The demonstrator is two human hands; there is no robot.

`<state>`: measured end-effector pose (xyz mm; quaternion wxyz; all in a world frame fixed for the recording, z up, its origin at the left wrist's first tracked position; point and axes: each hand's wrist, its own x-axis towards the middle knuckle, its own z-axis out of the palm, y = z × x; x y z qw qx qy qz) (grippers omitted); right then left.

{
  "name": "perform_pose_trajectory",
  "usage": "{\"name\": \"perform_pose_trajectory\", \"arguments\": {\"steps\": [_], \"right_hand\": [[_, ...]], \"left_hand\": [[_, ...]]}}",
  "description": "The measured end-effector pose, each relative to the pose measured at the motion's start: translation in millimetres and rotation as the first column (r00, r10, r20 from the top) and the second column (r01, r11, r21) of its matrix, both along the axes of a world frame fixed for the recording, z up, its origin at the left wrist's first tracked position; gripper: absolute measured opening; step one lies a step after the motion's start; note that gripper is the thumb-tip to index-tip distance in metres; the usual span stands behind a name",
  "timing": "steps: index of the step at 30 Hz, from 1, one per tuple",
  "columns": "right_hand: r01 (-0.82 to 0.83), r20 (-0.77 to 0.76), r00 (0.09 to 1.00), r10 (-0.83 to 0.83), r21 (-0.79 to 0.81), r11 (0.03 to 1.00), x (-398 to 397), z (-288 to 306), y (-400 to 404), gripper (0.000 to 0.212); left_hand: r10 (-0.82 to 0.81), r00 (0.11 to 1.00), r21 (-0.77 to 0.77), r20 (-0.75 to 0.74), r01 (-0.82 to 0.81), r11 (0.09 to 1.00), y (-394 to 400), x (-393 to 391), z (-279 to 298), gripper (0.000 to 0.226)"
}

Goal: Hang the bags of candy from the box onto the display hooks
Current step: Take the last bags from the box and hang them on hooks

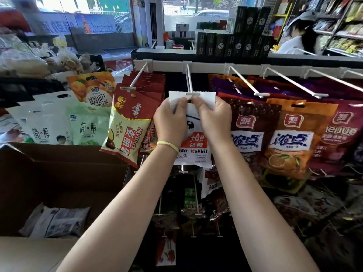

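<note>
White Rabbit candy bag (193, 143) held upright at the front tip of the middle display hook (190, 83), header strip on top, long axis vertical, printed face toward the camera, bottom seam hanging below both wrists. Left hand (170, 122) pinching the header just left of the hang hole, right hand (213, 119) pinching it just right, thumbs and forefingers closed on the white film. Hole pressed against the hook's end; whether the wire has passed through yet hard to tell, fingertips covering the spot. Judged as mid-hang: not yet slid back toward the white rail (169, 65), and nothing else seen on that hook behind it. Neighbouring hooks already loaded: Mylikes bags (127, 122) on the left hook, Yake bags (253, 130) on the hooks to the right. More left to do: open cardboard box (64, 173) at lower left, with at least a couple of pale bags (59, 222) lying flat in its near corner, each probably due for the same hook.
</note>
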<state>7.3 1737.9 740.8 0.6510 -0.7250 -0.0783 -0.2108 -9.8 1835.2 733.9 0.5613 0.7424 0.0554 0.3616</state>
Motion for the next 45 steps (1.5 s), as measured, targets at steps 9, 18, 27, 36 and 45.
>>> {"name": "perform_pose_trajectory", "arguments": {"steps": [9,18,27,36,45], "right_hand": [[0.388,0.427,0.84,-0.334,-0.042,0.921,-60.0,-20.1,8.5,0.02],[-0.576,-0.179,0.809,0.561,-0.046,0.816,-92.6,-53.0,94.8,0.02],[-0.773,-0.674,0.567,0.474,-0.236,0.589,-104.5,-147.6,261.2,0.02],[-0.786,-0.902,0.426,0.071,-0.33,0.523,-98.6,-257.5,383.7,0.033],[-0.978,-0.98,0.04,-0.197,-0.079,0.194,-119.9,-304.3,421.0,0.051]], "left_hand": [[-0.033,0.921,0.408,0.387,-0.139,0.902,28.0,-58.6,-24.3,0.038],[0.079,0.98,0.279,0.184,-0.129,0.952,147.9,-90.8,-55.0,0.019],[0.227,0.665,0.489,-0.711,0.236,0.84,341.1,-115.2,-177.2,0.021],[0.302,0.465,0.532,-0.832,0.516,0.671,436.6,-142.0,-260.3,0.027],[0.263,0.589,0.617,-0.765,0.549,0.564,438.1,-166.8,-284.0,0.017]]}}
